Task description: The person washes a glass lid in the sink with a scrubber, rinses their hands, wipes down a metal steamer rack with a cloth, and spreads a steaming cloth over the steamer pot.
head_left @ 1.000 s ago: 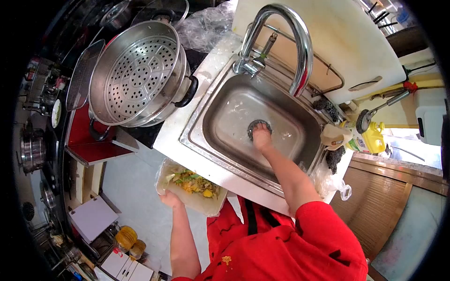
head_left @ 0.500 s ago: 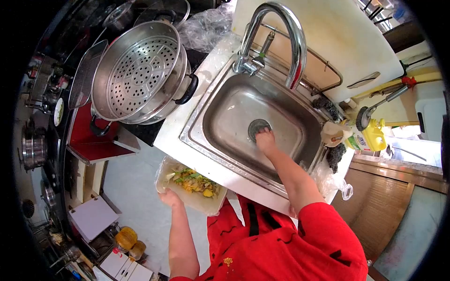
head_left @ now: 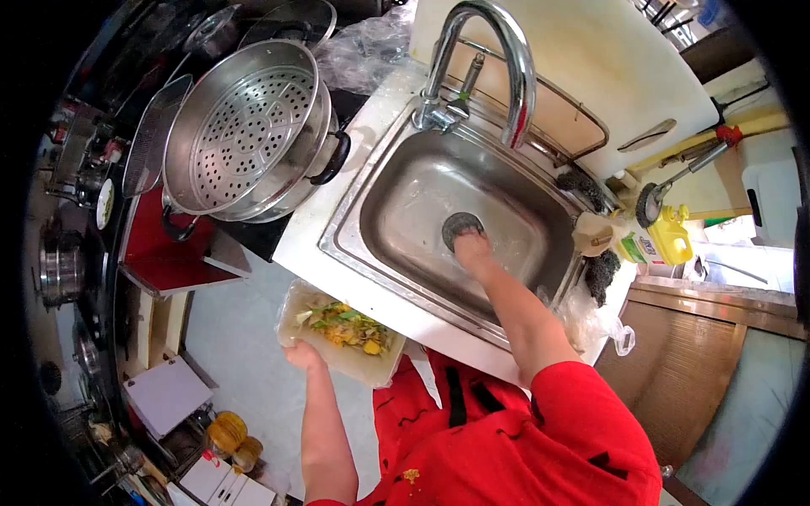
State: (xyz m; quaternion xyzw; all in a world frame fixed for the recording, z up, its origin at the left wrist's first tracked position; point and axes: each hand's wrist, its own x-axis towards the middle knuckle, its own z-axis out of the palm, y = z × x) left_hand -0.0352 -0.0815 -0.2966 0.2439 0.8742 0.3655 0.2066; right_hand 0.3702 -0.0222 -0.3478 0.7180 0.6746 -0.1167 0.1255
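Observation:
In the steel sink (head_left: 384,190), my right hand (head_left: 472,246) reaches down to the round drain strainer (head_left: 460,226). Its fingers are bent together at the strainer's near edge; the fingertips are partly hidden. My left hand (head_left: 302,355) grips the left rim of a pale plastic bin (head_left: 342,364), below the counter's front edge. Yellow and green food scraps (head_left: 350,327) lie inside the bin, which has a clear plastic liner along its edge.
A tall chrome faucet (head_left: 521,67) arches over the sink. Stacked steel steamer pots (head_left: 245,126) stand to the left. At the right are dark scouring pads (head_left: 601,274), a yellow bottle (head_left: 671,240) and a clear plastic bag (head_left: 582,320). A red cabinet door (head_left: 181,261) hangs open.
My right hand has shifted slightly and now covers the near edge of the strainer. The view has tilted a little; my left hand still holds the bin.

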